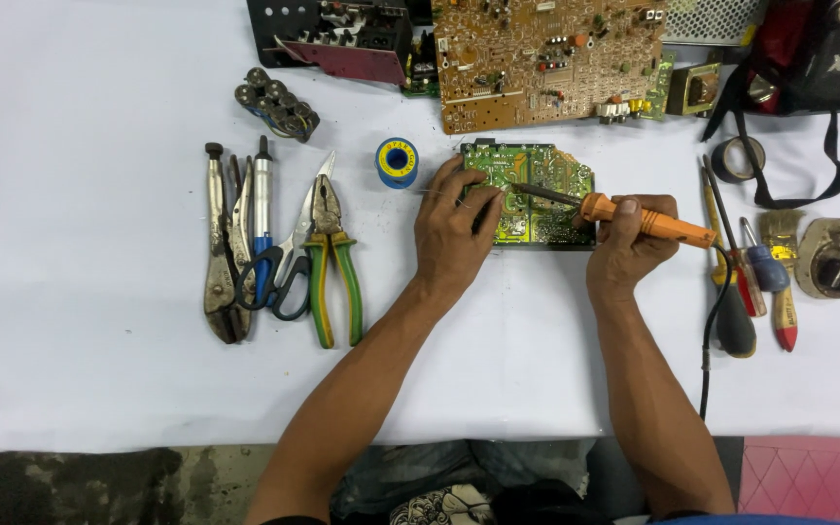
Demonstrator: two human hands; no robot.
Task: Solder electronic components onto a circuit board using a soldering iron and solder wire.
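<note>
The right hand (629, 238) grips an orange soldering iron (634, 217), its tip on the green circuit board (537, 190). The left hand (454, 228) pinches a thin solder wire (439, 192) over the board's left edge.

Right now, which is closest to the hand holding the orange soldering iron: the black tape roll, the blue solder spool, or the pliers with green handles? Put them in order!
From the right hand:
1. Black tape roll, up to its right.
2. Blue solder spool, left past the green circuit board.
3. Green-handled pliers, farthest left.
</note>
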